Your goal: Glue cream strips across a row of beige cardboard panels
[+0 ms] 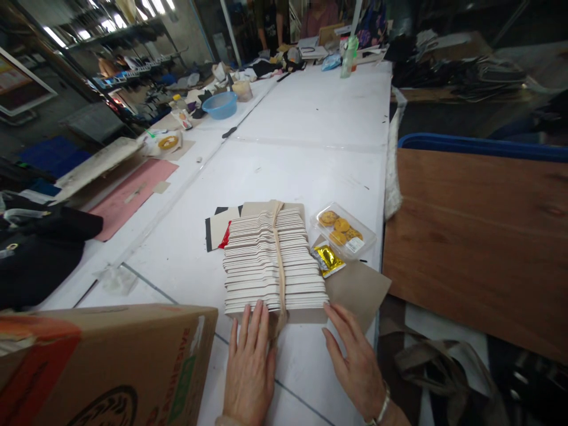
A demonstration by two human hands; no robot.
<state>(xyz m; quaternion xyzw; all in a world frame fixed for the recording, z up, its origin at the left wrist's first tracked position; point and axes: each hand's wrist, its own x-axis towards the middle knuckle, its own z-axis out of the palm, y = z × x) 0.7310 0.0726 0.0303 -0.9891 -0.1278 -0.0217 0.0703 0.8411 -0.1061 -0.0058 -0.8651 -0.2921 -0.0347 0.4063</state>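
The bundle of pale card pieces (248,260), bound by a cloth strip (279,254) near the front of the white worktable (302,171), looks fairly heavy and stiff, its layers apt to slide, so opposite sides seem the best hold. The left hand (251,373) rests open, fingertips at its near edge, while the right hand (357,367) curves loosely, ungripping, at the near right corner. Cookies in a clear box (364,232) lie beside it, a cardboard carton (133,349) stands near left, and a cluttered workshop spreads beyond

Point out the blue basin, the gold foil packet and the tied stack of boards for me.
Blue basin (220,107): head view, front wall.
Gold foil packet (329,260): head view, shiny middle.
Stack of boards (252,254): head view, layered edges.
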